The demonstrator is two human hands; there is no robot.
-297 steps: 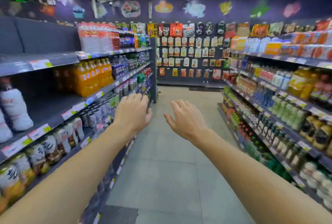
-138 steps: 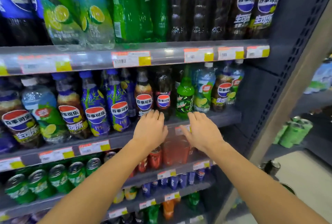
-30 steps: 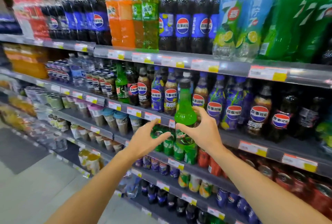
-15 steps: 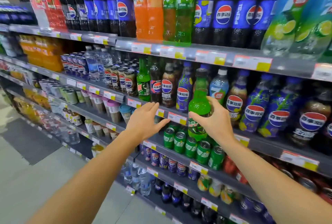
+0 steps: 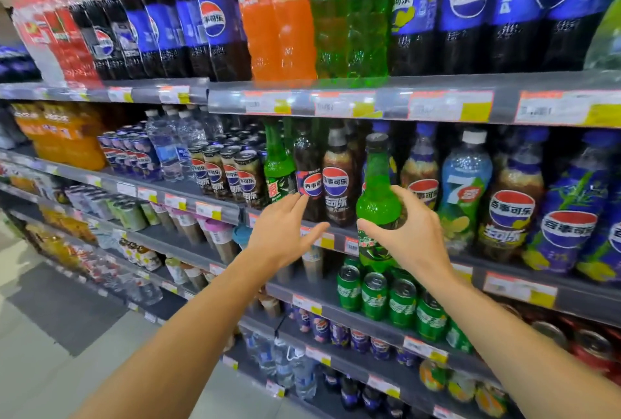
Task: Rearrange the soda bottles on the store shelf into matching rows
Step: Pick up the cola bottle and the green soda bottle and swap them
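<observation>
Hands reach toward the drinks shelf [image 5: 363, 240]. We grip a green soda bottle [image 5: 378, 203] upright in our right hand [image 5: 411, 233], in front of the middle shelf's cola bottles [image 5: 337, 183]. Our left hand [image 5: 285, 233] is open, empty, fingers spread, just beside it.
</observation>
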